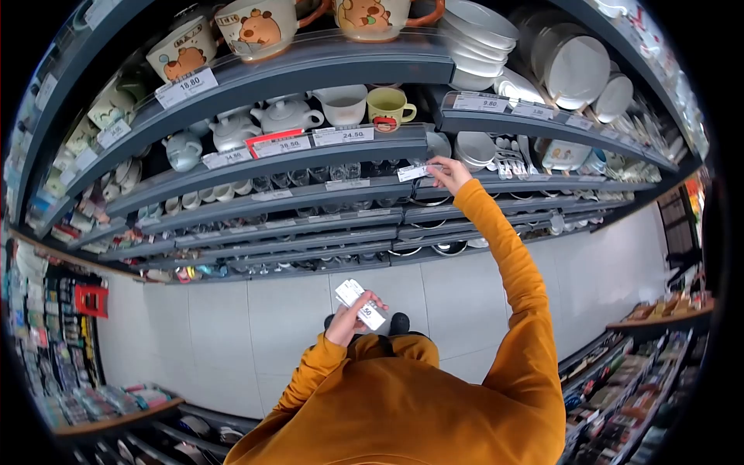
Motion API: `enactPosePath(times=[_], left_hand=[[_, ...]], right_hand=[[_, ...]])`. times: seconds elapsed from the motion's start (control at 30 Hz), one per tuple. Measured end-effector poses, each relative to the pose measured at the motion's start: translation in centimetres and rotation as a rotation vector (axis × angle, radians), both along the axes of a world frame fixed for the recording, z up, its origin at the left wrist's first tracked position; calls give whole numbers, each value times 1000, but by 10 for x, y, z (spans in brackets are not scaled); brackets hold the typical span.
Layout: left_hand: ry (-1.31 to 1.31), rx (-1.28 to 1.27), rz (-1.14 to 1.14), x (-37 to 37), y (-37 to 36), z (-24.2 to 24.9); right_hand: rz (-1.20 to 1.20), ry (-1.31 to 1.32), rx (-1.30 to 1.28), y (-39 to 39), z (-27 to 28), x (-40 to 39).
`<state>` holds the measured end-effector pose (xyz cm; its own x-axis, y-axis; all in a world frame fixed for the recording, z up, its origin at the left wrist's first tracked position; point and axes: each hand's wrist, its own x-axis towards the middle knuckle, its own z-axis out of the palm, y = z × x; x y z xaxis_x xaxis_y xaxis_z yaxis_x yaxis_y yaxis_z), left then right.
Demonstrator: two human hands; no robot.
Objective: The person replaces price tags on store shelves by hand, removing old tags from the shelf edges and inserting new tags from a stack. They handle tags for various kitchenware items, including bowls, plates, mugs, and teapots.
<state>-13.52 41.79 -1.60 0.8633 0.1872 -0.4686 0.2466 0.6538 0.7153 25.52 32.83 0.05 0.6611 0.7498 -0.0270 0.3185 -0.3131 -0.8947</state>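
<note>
My left hand [355, 316] is closed around several white price tags [370, 315], held low in front of my body above the floor. My right hand [449, 174] reaches out to the shelf, its fingers pinching a white price label [414, 173] at the shelf edge. Whether that label is seated in the edge strip or apart from it, I cannot tell. Above it on the shelf is a yellow-green mug [390, 108], and white bowls [474, 147] sit just right of the hand.
Capybara-print mugs [256, 29] and stacked white bowls [477, 39] fill the top shelf. Teapots [287, 114] stand below. A red basket [91, 301] is at the left. Other stocked shelves [635, 387] stand behind me on both sides of the tiled floor [201, 318].
</note>
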Motion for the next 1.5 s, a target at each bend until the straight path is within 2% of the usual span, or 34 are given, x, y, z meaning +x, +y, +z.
enactPosePath(times=[0.07, 0.17, 0.23, 0.3, 0.47, 0.7, 0.8, 1.0, 1.27, 1.43, 1.5], left_hand=[[10, -63, 56, 8, -27, 0], [-5, -101, 140, 13, -54, -3], [7, -114, 176, 13, -68, -7], [21, -116, 210, 16, -77, -10], [28, -79, 225, 23, -86, -8], [32, -61, 251, 38, -103, 6], [11, -48, 260, 38, -112, 2], [31, -66, 252, 36, -113, 3], [31, -75, 282, 35, -104, 2], [43, -72, 277, 35, -103, 3], [42, -69, 267, 35, -102, 2]], right_hand=[[59, 35, 49, 2, 3, 3], [23, -46, 87, 6, 6, 12], [105, -40, 69, 5, 1, 17], [176, 50, 75, 4, -5, 20], [261, -56, 91, 8, -8, 16], [254, -178, -105, 27, 1, 10], [262, -109, -53, 24, 13, 5], [268, 178, 203, 14, -17, 25], [207, -39, 70, 15, -22, 34], [202, -217, 8, 16, -4, 27], [221, -177, -1, 16, 1, 26]])
